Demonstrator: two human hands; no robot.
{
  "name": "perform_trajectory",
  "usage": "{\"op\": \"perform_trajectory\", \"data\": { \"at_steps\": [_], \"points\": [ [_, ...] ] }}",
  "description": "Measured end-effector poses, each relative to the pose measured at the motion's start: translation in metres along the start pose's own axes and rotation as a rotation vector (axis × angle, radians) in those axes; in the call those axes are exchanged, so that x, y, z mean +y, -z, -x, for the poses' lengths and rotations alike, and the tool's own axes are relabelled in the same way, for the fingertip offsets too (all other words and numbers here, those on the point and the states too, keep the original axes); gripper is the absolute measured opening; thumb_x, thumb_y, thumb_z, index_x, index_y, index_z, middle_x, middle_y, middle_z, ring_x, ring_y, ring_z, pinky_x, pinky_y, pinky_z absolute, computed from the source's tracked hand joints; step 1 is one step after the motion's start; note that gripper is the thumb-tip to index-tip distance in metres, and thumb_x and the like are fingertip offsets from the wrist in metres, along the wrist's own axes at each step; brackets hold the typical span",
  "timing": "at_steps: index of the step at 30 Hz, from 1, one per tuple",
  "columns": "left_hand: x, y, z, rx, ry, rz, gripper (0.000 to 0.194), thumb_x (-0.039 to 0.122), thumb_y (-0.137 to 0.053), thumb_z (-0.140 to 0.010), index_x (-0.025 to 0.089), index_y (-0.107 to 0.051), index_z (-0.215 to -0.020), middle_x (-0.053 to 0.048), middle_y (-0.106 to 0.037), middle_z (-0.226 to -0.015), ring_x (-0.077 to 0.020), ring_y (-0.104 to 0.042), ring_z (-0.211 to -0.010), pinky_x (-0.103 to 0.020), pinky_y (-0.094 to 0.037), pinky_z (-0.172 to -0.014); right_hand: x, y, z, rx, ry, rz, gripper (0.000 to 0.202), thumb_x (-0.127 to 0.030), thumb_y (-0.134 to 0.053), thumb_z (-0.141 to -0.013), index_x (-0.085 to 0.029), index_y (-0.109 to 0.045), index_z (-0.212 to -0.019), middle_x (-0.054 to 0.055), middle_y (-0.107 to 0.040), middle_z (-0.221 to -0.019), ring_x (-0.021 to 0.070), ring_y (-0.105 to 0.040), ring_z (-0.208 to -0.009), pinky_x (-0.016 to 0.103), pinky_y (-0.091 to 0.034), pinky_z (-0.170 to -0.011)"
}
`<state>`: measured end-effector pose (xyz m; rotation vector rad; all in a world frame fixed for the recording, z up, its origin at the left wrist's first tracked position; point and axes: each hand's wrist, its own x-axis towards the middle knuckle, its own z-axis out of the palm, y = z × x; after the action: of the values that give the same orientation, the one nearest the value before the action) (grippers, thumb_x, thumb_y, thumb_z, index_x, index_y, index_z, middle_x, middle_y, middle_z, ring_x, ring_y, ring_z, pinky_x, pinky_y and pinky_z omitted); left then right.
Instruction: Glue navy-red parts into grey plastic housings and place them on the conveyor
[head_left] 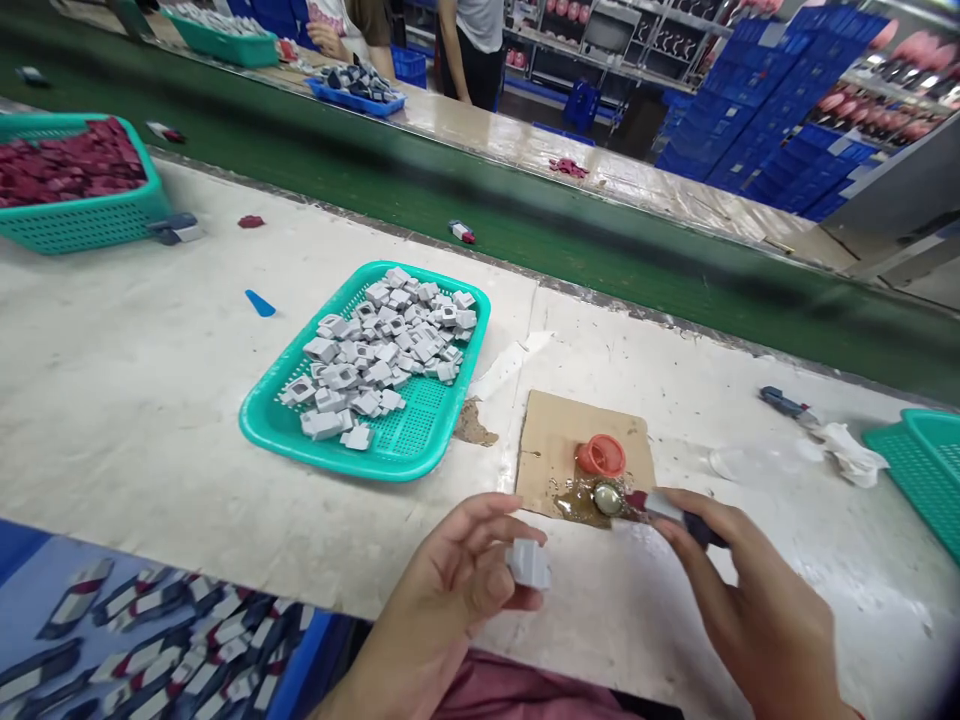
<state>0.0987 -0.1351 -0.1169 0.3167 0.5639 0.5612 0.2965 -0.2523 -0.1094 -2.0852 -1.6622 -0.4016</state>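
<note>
Between the thumb and fingers of my left hand (pixel 472 565) is a small light grey plastic block (pixel 529 564). My right hand (pixel 757 580) pinches a dark blue, grey and maroon part (pixel 679 515), its maroon end pointing left beside a small round metal cap (pixel 608 497). The cap and a red cup (pixel 602 456) rest on a piece of cardboard (pixel 547 440) wet with brownish liquid. A green basket (pixel 262 430) holding many grey blocks stands left of the cardboard.
At lower left a blue bin (pixel 300 670) holds assembled parts. A basket of maroon pieces (pixel 82 230) sits at far left, another green basket (pixel 915 470) at right. A green conveyor (pixel 540 255) crosses behind, carrying parts. People stand beyond it. A blue strip (pixel 260 303) lies on the table.
</note>
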Motion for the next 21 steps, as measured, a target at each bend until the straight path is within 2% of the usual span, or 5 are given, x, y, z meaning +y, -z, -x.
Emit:
{"op": "perform_trajectory", "data": {
  "at_steps": [6, 9, 13, 17, 21],
  "points": [
    [-0.006, -0.004, 0.002, 0.056, 0.162, 0.162, 0.019, 0.022, -0.082, -0.065, 0.020, -0.076, -0.082, 0.000, -0.078, -0.077, -0.0167, -0.074, -0.079, -0.023, -0.061, -0.067, 0.001, 0.002, 0.002, 0.015, -0.011, 0.070, 0.020, -0.033, -0.048, -0.095, -0.018, -0.056, -0.106, 0.003, -0.067, -0.092, 0.0115, -0.064, -0.073, 0.020, -0.048, -0.065],
    [-0.012, -0.005, 0.004, 0.113, 0.130, 0.161, 0.020, 0.019, -0.085, -0.060, 0.021, -0.077, -0.078, 0.001, -0.079, -0.086, -0.0128, -0.074, -0.078, -0.015, -0.058, -0.067, 0.003, 0.002, 0.003, 0.044, -0.093, 0.088, 0.020, -0.035, -0.049, -0.095, -0.019, -0.058, -0.104, 0.002, -0.067, -0.091, 0.0104, -0.064, -0.070, 0.018, -0.047, -0.058],
    [-0.022, -0.001, 0.005, 0.021, 0.015, 0.115, 0.022, 0.024, -0.086, -0.059, 0.025, -0.078, -0.079, 0.002, -0.078, -0.084, -0.0116, -0.072, -0.079, -0.017, -0.055, -0.076, 0.000, 0.005, 0.009, 0.070, -0.215, 0.043, 0.024, -0.042, -0.053, -0.091, -0.022, -0.061, -0.102, 0.001, -0.068, -0.089, 0.0096, -0.063, -0.062, 0.017, -0.045, -0.047],
    [-0.029, 0.007, 0.002, -0.125, -0.099, -0.058, 0.034, 0.014, -0.087, -0.057, 0.031, -0.076, -0.084, 0.004, -0.069, -0.087, -0.0120, -0.068, -0.081, -0.021, -0.054, -0.072, -0.016, 0.008, 0.018, 0.179, -0.393, -0.278, 0.020, -0.034, -0.064, -0.084, -0.022, -0.062, -0.099, 0.003, -0.070, -0.090, 0.0140, -0.067, -0.069, 0.018, -0.050, -0.050],
    [-0.030, 0.011, -0.002, -0.123, -0.153, -0.156, 0.025, 0.022, -0.087, -0.057, 0.029, -0.078, -0.079, 0.002, -0.063, -0.095, -0.0078, -0.061, -0.079, -0.016, -0.048, -0.070, -0.049, 0.006, 0.017, 0.255, -0.386, -0.587, 0.014, -0.029, -0.067, -0.082, -0.023, -0.062, -0.094, 0.001, -0.069, -0.086, 0.0142, -0.068, -0.072, 0.018, -0.055, -0.056]
  ]
}}
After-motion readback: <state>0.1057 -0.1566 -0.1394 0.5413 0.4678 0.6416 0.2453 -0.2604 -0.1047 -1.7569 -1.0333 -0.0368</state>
